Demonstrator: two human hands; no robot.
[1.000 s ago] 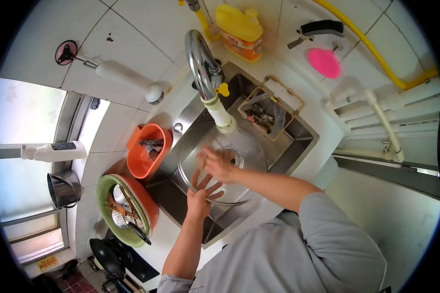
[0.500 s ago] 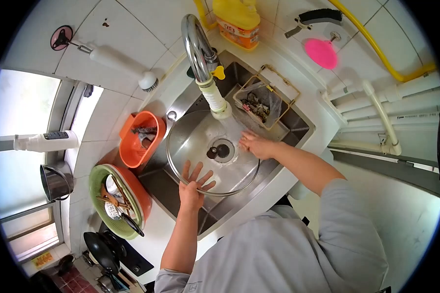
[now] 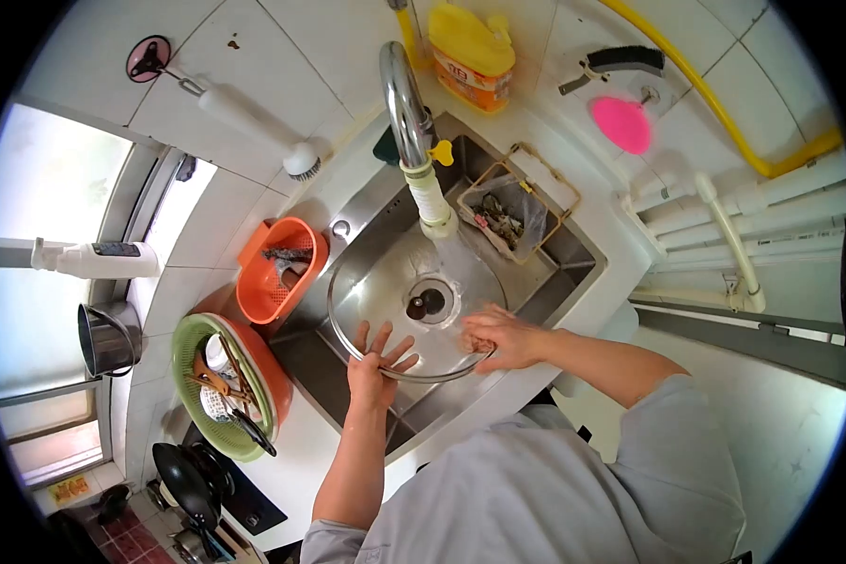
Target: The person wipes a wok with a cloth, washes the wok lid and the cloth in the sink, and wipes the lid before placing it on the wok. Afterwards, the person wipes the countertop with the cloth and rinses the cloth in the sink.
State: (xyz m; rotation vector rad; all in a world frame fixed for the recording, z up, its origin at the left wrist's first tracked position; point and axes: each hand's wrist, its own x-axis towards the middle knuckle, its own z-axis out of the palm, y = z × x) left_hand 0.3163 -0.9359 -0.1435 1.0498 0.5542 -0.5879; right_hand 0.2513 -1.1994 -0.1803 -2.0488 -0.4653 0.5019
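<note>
A round clear glass lid with a metal rim [image 3: 332, 310] is held over the steel sink [image 3: 296, 371], its dark knob [image 3: 415, 307] beside the drain seen through the glass. My left hand [image 3: 374, 365] grips the lid's lower left rim, fingers spread against the glass. On the lower right rim, my right hand [image 3: 500, 338] has its fingers bent and pressed together around the edge; the fingertips are partly blurred. Water runs onto the glass from the white faucet nozzle [image 3: 430, 200] above.
A wire rack with a bag of scraps [image 3: 508, 211] hangs in the sink's back right corner. Left of the sink stand an orange strainer [image 3: 274, 282] and a green basket of utensils [image 3: 193, 376]. A yellow bottle [image 3: 470, 56] is behind the faucet.
My right hand first moved right, away from my left hand, then down to the lid's lower right rim, its fingers closing. My left hand stays at the lower left rim. The view shifted slightly.
</note>
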